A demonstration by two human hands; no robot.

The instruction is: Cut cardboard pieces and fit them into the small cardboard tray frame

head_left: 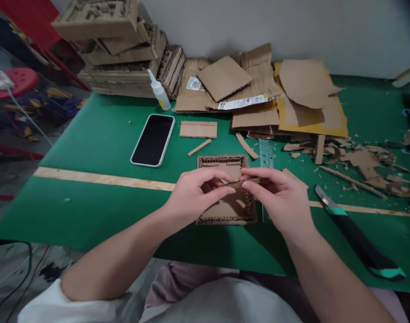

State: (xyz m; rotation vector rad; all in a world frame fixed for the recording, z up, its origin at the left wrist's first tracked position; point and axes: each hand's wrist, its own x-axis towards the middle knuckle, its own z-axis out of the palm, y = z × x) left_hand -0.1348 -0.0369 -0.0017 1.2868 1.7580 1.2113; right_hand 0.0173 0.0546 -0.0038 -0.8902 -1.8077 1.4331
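Observation:
Between the fingertips of both hands is a thin cardboard strip (237, 183), held edge-on. My left hand (208, 186) pinches its left end, and my right hand (275, 190) pinches the right end. Directly below lies a shallow square cardboard tray (221, 209) with corrugated walls; small strips line part of its far inner side. Part of the tray is hidden by my fingers. A clear ruler (266, 154) lies along the tray's right side, partly under my right hand.
Left of the tray lie a phone (153, 140) and a cardboard rectangle (198, 129). A glue bottle (160, 94) stands behind, near stacked cardboard boxes (124, 76). Flat cardboard (224, 78) lies by the wall. At right are scraps (368, 163) and a utility knife (359, 237), blade exposed.

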